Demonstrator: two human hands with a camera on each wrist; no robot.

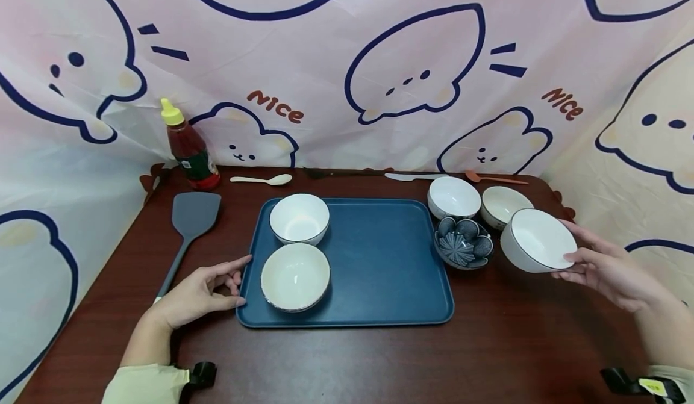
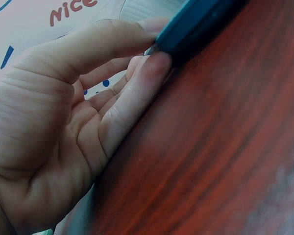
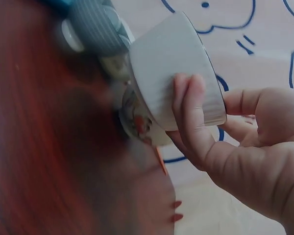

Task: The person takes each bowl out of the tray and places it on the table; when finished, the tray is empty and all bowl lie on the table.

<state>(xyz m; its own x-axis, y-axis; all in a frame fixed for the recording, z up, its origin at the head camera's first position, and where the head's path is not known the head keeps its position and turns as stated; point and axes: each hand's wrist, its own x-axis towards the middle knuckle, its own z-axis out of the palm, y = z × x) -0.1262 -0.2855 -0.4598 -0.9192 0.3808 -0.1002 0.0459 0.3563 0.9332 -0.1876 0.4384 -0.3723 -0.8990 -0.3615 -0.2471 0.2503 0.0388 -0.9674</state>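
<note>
Held bowl: white, with a thin dark rim. Sits in the grasp of the right hand, over the right side of the table, in front of the small cream bowl. Right-hand fingers gripping the wall, thumb at the rim, other fingertips against the outside.

Tray: blue, rectangular, flat on the table. Carries two bowls at its left end: far bowl, white inside, and near bowl, cream inside, close together in a column.

Left hand: at the tray's left rim. Index finger and thumb extended and set apart, tips touching the edge; remaining fingers bent.

By the tray's right edge: petal-shaped bowl, dark blue-grey; behind it, white bowl, near the small cream bowl.

Along the table's back edge, left to right: sauce bottle, red, yellow cap, upright; pale spoon; pale knife; orange utensil, partly behind bowls.

Left of the tray: grey spatula, blade toward the back.

Behind all: printed cloth, cartoon outlines in dark blue.
</note>
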